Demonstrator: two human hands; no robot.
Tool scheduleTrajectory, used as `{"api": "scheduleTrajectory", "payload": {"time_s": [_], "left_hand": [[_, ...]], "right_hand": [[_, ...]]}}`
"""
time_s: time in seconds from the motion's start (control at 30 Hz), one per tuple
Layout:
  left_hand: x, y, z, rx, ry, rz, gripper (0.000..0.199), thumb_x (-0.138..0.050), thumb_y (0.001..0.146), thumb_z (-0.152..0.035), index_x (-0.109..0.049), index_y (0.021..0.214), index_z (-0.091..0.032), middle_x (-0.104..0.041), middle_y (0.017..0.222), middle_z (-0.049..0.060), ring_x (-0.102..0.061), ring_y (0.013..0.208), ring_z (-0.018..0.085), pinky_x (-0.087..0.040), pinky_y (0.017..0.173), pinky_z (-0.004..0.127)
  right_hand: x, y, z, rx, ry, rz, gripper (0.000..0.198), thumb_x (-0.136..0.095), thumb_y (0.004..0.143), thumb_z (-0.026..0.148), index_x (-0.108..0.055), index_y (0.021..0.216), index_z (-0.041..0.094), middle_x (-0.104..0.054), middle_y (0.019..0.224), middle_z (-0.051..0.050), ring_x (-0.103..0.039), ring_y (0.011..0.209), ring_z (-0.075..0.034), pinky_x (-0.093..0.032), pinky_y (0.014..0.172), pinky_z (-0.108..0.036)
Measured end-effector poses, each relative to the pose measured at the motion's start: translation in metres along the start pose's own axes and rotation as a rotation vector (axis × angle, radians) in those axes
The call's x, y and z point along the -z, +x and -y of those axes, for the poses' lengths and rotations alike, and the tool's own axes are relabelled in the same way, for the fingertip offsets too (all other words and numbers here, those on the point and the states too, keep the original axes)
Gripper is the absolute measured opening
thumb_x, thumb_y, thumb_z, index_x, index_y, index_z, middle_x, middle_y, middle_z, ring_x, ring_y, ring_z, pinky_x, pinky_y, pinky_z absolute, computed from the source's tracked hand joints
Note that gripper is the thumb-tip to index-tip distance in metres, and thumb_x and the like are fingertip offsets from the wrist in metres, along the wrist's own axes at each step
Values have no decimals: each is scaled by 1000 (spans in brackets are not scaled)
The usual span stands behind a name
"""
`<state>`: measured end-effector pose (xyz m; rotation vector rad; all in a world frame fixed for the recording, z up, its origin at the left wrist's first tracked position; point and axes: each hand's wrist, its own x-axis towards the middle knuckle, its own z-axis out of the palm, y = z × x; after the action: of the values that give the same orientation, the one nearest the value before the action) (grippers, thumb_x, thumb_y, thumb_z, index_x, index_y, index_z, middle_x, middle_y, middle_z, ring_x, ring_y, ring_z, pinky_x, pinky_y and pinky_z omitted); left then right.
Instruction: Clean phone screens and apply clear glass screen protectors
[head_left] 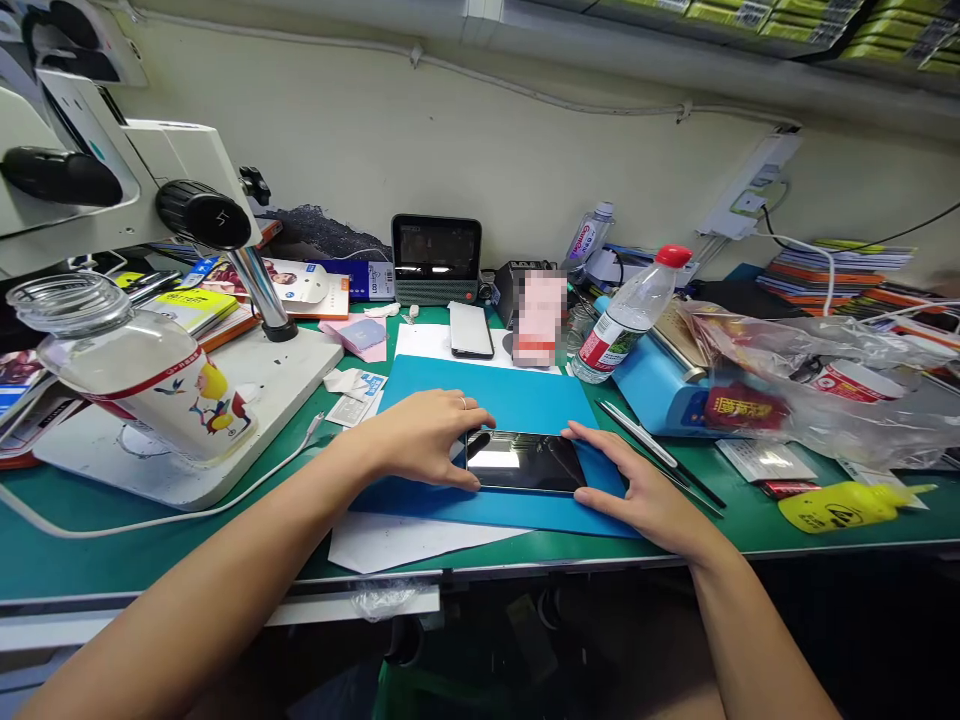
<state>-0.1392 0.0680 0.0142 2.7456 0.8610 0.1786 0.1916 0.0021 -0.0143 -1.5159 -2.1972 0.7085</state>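
Note:
A black smartphone [529,462] lies flat, long side across, on a blue mat [495,392], its glossy face up and reflecting a bright patch. My left hand [431,435] holds its left end, thumb at the near edge and fingers at the far edge; a ring is on one finger. At the right end, my right hand [626,485] grips the phone between thumb and index finger. Just right of that hand lie dark and silver tweezer-like tools [660,452]. White paper [420,540] sticks out from under the mat's near side.
At left stand a microscope [187,190] and a large clear jar [142,370]. Behind the mat are a small screen device [437,255] and another phone [471,330]. To the right are a red-capped bottle [626,315], a plastic bag [817,380] and a yellow squeeze bottle [840,508].

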Motion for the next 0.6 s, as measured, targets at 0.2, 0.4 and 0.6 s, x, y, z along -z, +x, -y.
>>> {"api": "scheduleTrajectory", "payload": {"time_s": [0.2, 0.4, 0.6], "left_hand": [[-1, 0, 0, -3, 0, 6, 64, -78, 81, -52, -59, 133, -20, -69, 119, 9, -64, 108, 29, -49, 87, 37], [-1, 1, -2, -20, 12, 5, 63, -77, 82, -51, -59, 133, -19, -69, 115, 9, -65, 106, 30, -49, 86, 38], [-2, 2, -1, -29, 23, -6, 61, -76, 82, -52, -60, 132, -19, -69, 113, 9, -65, 103, 30, -49, 84, 37]], "right_hand": [[-1, 2, -1, 6, -14, -4, 75, -69, 88, 57, -43, 154, 35, -54, 154, -7, -48, 143, -33, -37, 120, -52], [-1, 1, 0, -1, 2, -10, 75, -69, 87, 57, -44, 154, 33, -54, 154, -8, -47, 144, -34, -36, 121, -55], [-1, 1, 2, -6, 12, -23, 74, -69, 88, 57, -44, 154, 34, -54, 154, -8, -47, 144, -35, -35, 121, -57]]}}
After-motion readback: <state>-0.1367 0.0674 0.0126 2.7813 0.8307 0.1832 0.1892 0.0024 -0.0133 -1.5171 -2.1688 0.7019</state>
